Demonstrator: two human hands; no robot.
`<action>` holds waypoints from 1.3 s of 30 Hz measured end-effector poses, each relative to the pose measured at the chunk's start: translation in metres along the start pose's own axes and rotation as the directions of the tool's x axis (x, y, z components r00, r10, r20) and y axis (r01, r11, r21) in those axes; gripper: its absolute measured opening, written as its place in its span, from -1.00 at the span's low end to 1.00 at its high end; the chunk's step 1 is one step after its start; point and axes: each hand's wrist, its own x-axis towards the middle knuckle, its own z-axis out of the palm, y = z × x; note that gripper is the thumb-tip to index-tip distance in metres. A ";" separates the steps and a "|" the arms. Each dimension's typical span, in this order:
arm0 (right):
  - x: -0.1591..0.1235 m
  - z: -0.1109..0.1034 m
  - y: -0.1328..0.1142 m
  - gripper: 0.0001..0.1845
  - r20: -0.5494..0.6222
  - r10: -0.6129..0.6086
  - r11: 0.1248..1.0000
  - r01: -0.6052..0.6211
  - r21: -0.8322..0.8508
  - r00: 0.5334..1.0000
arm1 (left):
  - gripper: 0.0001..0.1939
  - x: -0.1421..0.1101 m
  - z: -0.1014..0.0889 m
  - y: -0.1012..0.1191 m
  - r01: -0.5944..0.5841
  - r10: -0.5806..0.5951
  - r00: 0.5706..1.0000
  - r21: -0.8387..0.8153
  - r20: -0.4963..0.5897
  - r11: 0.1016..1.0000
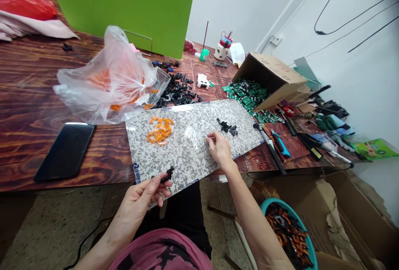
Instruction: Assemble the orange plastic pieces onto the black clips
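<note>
Between thumb and fingers, my left hand [152, 191] pinches a small black plastic part [168, 174] over the near left of a speckled board [187, 166]. My right hand [220, 149] is at the right side of a small heap of clear plastic strips [193, 136]. Its thumb and forefinger are pressed together, and whatever lies between them is too small to make out. Left of the strips is a pile of translucent orange plastic parts [160, 131]. A little group of black plastic parts [227, 127] lies beyond my right hand.
A black phone [65, 151] and a plastic bag of orange parts [115, 79] are on the left. Behind the board lie heaped black parts [179, 89]. Rightward are a tipped carton [277, 70], green circuit boards [249, 93], a blue-handled tool [281, 144] and a teal tub [311, 249] below.
</note>
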 end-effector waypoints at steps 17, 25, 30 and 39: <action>-0.117 0.000 -0.086 -0.87 -0.015 -0.528 0.730 0.463 0.503 0.849 | -0.63 -0.001 0.002 -0.005 -0.173 0.173 0.984 0.010 0.035 0.985; -0.116 0.011 -0.082 -0.84 -0.057 -0.574 0.696 0.524 0.491 0.817 | -0.70 -0.004 -0.005 -0.006 -0.221 0.214 0.975 0.181 0.059 0.958; -0.118 0.013 -0.083 -0.83 -0.086 -0.616 0.663 0.573 0.481 0.783 | -0.68 -0.004 -0.008 -0.007 -0.229 0.223 0.973 0.217 0.054 0.949; -0.120 0.014 -0.084 -0.80 -0.076 -0.621 0.683 0.586 0.437 0.780 | -0.67 -0.007 -0.009 -0.005 -0.235 0.232 0.972 0.267 0.040 0.935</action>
